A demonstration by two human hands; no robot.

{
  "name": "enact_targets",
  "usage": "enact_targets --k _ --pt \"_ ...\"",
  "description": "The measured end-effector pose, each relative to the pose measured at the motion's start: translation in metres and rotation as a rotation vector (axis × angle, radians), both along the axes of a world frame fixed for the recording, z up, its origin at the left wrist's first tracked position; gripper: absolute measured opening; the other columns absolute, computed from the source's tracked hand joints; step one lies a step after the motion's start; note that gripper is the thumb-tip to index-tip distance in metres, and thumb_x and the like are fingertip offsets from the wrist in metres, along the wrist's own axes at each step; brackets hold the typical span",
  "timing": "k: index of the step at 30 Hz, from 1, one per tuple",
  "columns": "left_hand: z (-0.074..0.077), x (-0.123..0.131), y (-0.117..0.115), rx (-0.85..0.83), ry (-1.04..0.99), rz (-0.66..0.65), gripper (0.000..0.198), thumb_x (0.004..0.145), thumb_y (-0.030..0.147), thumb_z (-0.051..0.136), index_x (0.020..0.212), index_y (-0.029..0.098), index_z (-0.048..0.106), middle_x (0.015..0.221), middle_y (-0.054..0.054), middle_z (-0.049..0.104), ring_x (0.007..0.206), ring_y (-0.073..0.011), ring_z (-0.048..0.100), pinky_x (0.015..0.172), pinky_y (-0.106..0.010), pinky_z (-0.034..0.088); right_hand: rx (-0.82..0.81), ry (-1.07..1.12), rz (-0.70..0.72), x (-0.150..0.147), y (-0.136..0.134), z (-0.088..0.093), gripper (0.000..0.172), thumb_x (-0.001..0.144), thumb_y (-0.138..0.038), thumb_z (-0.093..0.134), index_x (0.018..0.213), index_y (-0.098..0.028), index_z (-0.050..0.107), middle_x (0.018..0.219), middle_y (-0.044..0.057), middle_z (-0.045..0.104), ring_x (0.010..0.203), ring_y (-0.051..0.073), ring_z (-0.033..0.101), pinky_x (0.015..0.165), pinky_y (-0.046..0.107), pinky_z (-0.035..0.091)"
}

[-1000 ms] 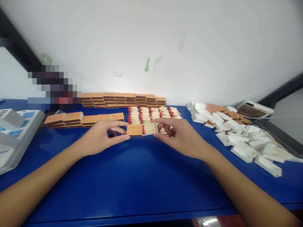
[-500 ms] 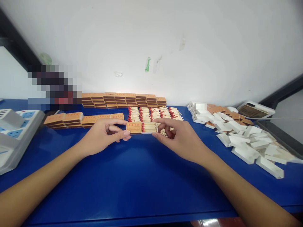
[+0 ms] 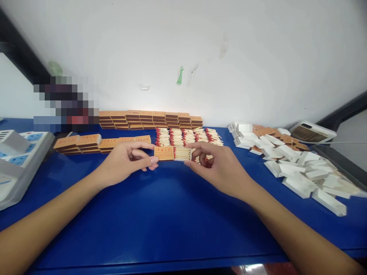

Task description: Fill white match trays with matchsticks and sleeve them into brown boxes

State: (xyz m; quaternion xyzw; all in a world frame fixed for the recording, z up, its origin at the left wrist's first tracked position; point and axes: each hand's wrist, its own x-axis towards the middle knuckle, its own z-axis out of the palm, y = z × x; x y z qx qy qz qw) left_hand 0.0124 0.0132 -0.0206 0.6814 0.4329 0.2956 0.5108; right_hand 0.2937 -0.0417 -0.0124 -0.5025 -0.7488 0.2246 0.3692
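Note:
An orange matchbox sleeve is pinched at its left end between the thumb and fingers of my left hand. Out of its right side sticks a white tray full of red-tipped matches. My right hand grips the tray's right end with thumb and index finger, its other fingers curled. Just behind the box lie several bundles of loose matches, partly hidden by my right hand. To the left of them runs a row of stacked matchboxes.
Longer stacks of matchboxes stand along the wall. On the right are a heap of white trays, orange sleeves, a white phone-like device and a dark bin. A power strip sits at the left of the blue table.
The sleeve now covers slightly more of the match-filled tray, so less of the tray shows. Both hands keep their hold, and the view has shifted a little.

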Motion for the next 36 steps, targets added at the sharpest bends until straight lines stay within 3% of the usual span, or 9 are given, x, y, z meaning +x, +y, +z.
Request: enact_targets --k 5,13,27,33,36 --pt "-0.003 -0.001 0.002 0.064 -0.027 -0.002 0.052 0.084 0.048 0.085 0.123 0.015 0.072 0.083 -0.004 0.079 0.071 -0.0158 0.072 0.064 -0.026 0.062 -0.02 0.053 0.009 0.004 0.003 -0.003 0.032 0.093 -0.031 0.074 0.123 -0.019 0.07 0.085 0.0 0.069 0.063 0.012 0.056 0.058 0.027 0.05" --pt "-0.005 -0.002 0.0 0.215 0.1 0.044 0.059 0.077 0.054 0.089 0.122 0.018 0.075 0.093 -0.005 0.08 0.085 -0.0202 0.075 0.078 -0.032 0.062 -0.048 0.075 0.031 0.002 0.004 -0.004 0.035 0.092 -0.031 0.074 0.125 -0.02 0.069 0.087 0.0 0.069 0.066 0.012 0.059 0.059 0.028 0.051" --pt "0.001 -0.004 -0.003 0.302 0.196 -0.053 0.052 0.081 0.055 0.086 0.124 0.026 0.079 0.095 -0.001 0.084 0.086 -0.0209 0.078 0.079 -0.03 0.063 -0.127 0.032 0.075 0.0 0.001 -0.003 0.036 0.091 -0.033 0.077 0.125 -0.021 0.073 0.086 0.0 0.073 0.07 0.014 0.062 0.062 0.029 0.053" --pt "0.001 0.0 -0.005 0.298 0.164 -0.089 0.048 0.083 0.052 0.086 0.122 0.027 0.08 0.097 0.0 0.084 0.088 -0.0199 0.079 0.08 -0.028 0.061 -0.13 0.052 0.07 -0.01 -0.004 -0.007 0.044 0.094 -0.035 0.074 0.135 -0.022 0.071 0.095 0.002 0.074 0.077 0.016 0.063 0.07 0.032 0.056" --pt "0.001 0.001 -0.007 0.297 0.142 -0.074 0.04 0.083 0.05 0.086 0.115 0.026 0.082 0.097 0.0 0.084 0.087 -0.02 0.079 0.081 -0.028 0.061 -0.123 0.0 0.109 -0.015 -0.009 -0.008 0.055 0.098 -0.037 0.069 0.15 -0.02 0.06 0.101 0.005 0.07 0.078 0.017 0.063 0.07 0.034 0.056"
